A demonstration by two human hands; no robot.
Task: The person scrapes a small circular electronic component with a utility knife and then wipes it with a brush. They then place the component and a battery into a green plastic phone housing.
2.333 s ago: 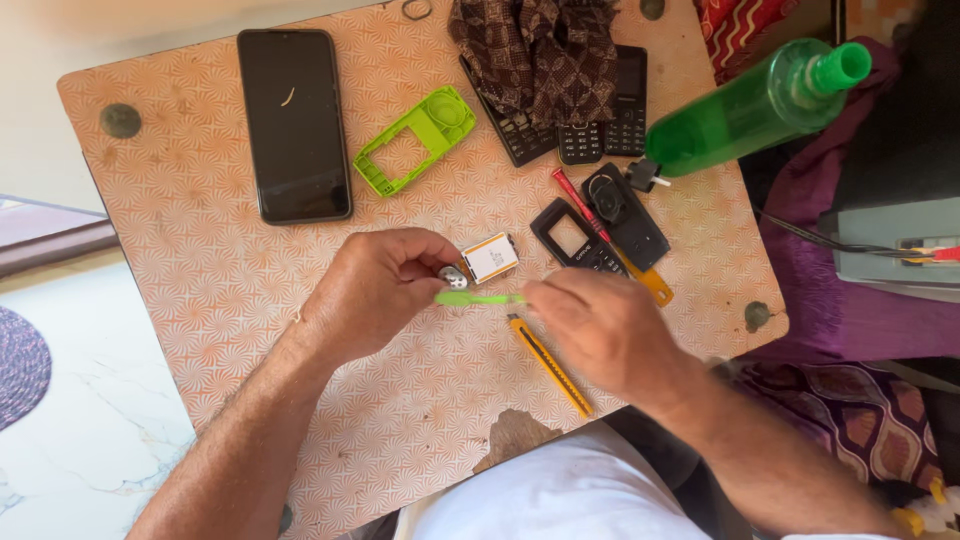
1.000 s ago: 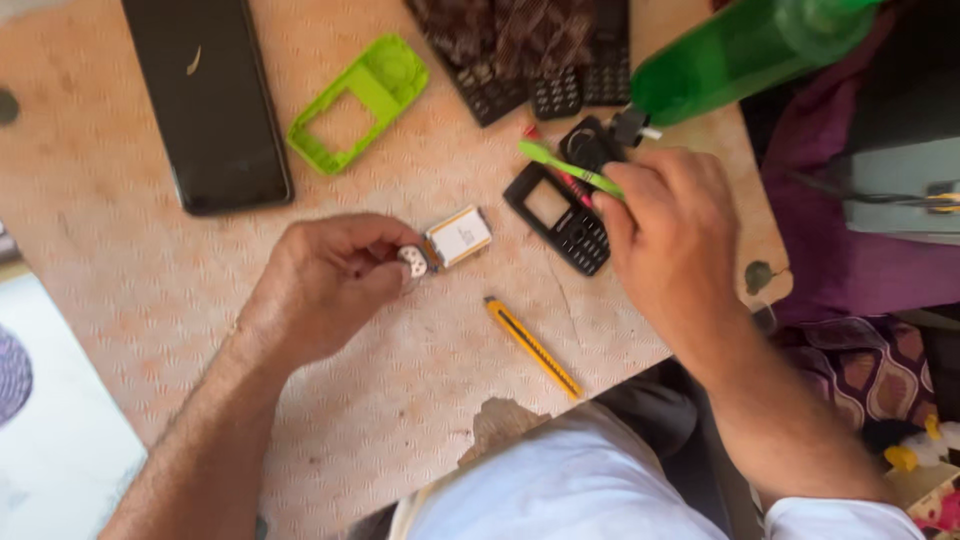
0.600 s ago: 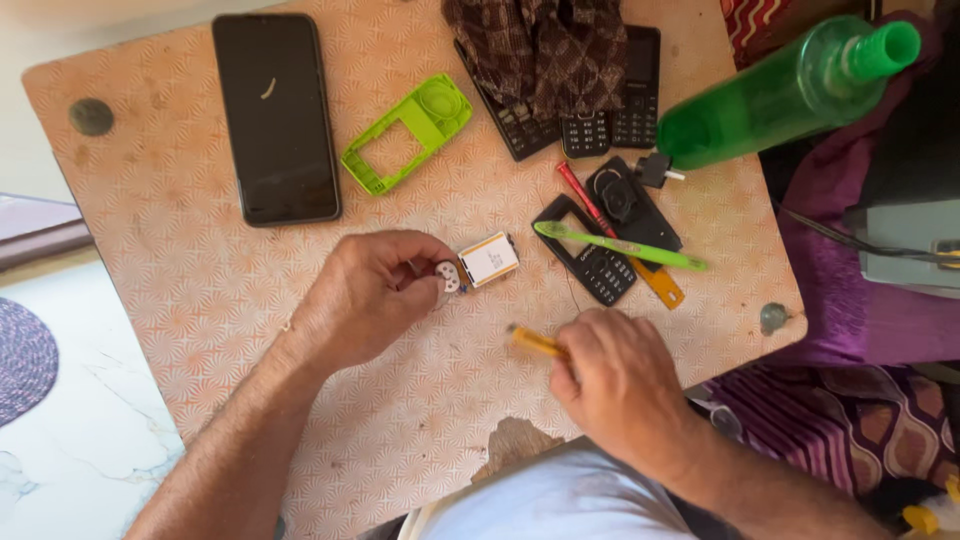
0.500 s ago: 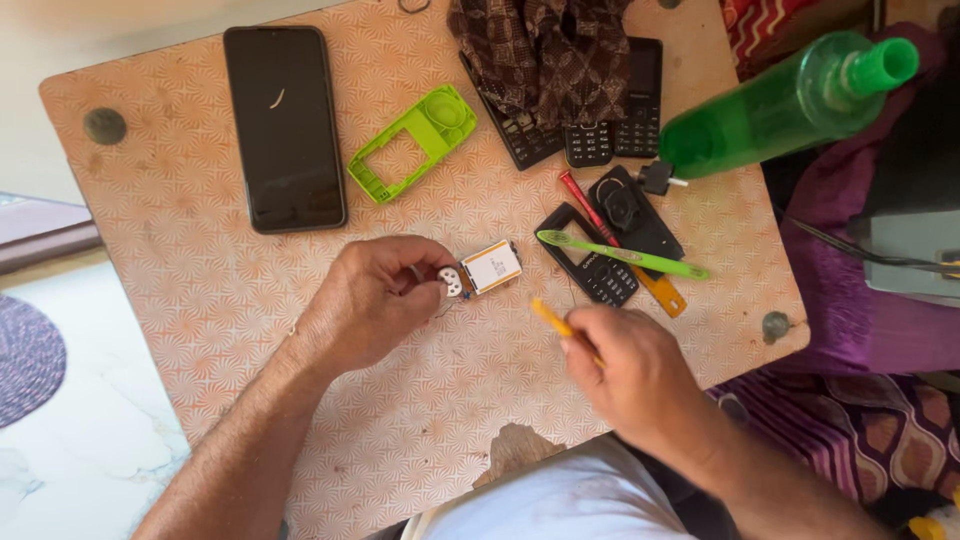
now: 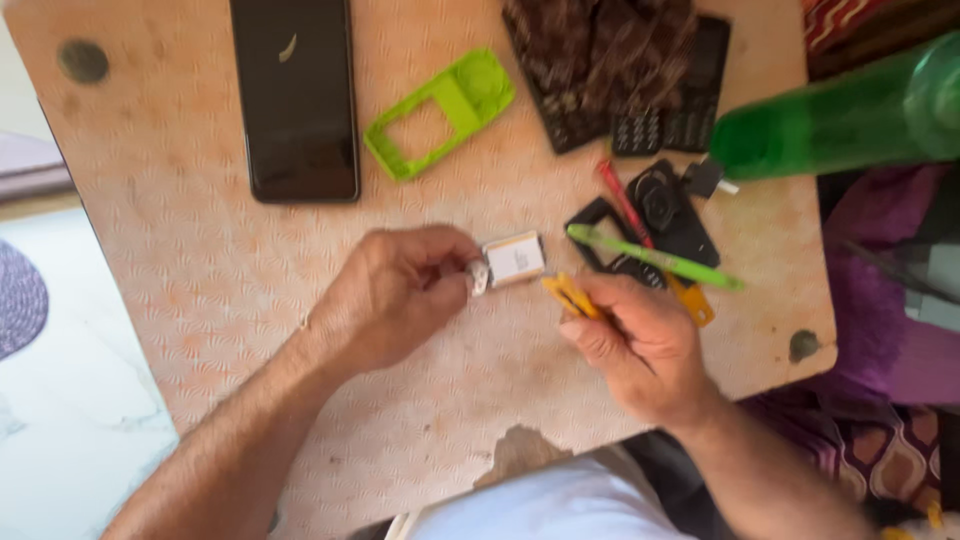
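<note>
Single head-worn view, straight down, close above the table (image 5: 200,300).

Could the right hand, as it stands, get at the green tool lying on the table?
Probably yes: the green tool lies uncovered just beyond the right hand, though that hand already grips a yellow tool.

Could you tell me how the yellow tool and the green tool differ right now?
The yellow tool is gripped in the right hand, mostly hidden; the green tool lies free across the black phone parts, fully visible. The green one shows more length. Both are slim and stick-like.
</note>
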